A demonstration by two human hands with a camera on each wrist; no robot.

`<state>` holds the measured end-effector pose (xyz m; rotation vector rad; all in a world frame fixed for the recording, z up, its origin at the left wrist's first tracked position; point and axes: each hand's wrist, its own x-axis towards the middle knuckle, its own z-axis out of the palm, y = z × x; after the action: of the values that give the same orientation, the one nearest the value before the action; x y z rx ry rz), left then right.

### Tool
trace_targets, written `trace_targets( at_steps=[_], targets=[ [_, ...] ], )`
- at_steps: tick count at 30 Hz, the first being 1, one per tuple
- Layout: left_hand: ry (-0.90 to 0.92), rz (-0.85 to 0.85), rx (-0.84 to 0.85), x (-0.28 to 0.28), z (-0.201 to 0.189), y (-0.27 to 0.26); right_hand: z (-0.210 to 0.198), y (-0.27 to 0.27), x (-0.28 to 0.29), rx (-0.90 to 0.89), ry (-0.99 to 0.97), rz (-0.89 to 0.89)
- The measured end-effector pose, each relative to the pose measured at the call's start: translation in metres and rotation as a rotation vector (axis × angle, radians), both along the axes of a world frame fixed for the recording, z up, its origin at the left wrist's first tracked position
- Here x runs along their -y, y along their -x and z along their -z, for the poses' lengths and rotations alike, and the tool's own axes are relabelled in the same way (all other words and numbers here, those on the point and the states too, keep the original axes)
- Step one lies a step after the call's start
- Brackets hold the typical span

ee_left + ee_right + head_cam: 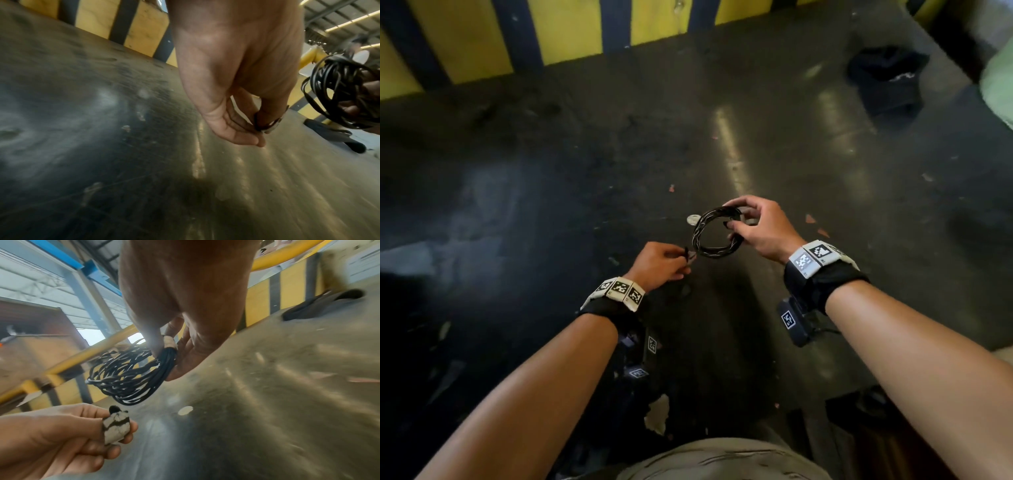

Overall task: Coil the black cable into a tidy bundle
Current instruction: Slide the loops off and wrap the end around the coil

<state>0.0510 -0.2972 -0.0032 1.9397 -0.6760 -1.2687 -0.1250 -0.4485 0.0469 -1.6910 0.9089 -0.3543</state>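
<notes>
The black cable (717,233) is wound into a small ring of several turns and hangs in the air above the dark tabletop (551,171). My right hand (732,219) pinches the ring's right side between thumb and fingers; in the right wrist view the coil (127,378) fans out to the left from that pinch. My left hand (683,260), just left of and below the ring, pinches the cable's loose end (688,255). In the left wrist view that end (267,125) shows as a black tip with a pale piece, and the coil (337,91) hangs at the right.
A small pale disc (693,219) lies on the tabletop just behind the coil. A black cloth bundle (887,80) sits at the back right. A yellow and dark striped barrier (568,31) runs along the far edge. Bits of debris dot the surface.
</notes>
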Motion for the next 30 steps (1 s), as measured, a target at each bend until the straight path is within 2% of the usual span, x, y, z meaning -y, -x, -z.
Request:
trace_targets(
  at_steps=[7,9,14,17,22,30],
  targets=[
    [0.012,-0.153,0.123,-0.067,-0.001,-0.029,-0.015,-0.039,-0.038,0.008,0.025,-0.130],
    [0.019,-0.202,0.094,-0.084,-0.006,-0.030,-0.018,-0.046,-0.053,0.005,0.034,-0.159],
    [-0.018,-0.185,-0.083,-0.124,-0.022,-0.029,-0.027,-0.055,-0.096,0.012,0.051,-0.208],
    [0.014,-0.149,-0.057,-0.149,-0.027,-0.029,-0.033,-0.057,-0.123,0.024,0.074,-0.251],
    [0.049,-0.245,-0.028,-0.185,-0.033,-0.030,-0.036,-0.063,-0.160,0.013,0.128,-0.278],
    [0.009,-0.252,-0.136,-0.228,-0.033,-0.032,-0.040,-0.064,-0.199,0.011,0.126,-0.237]
  ],
)
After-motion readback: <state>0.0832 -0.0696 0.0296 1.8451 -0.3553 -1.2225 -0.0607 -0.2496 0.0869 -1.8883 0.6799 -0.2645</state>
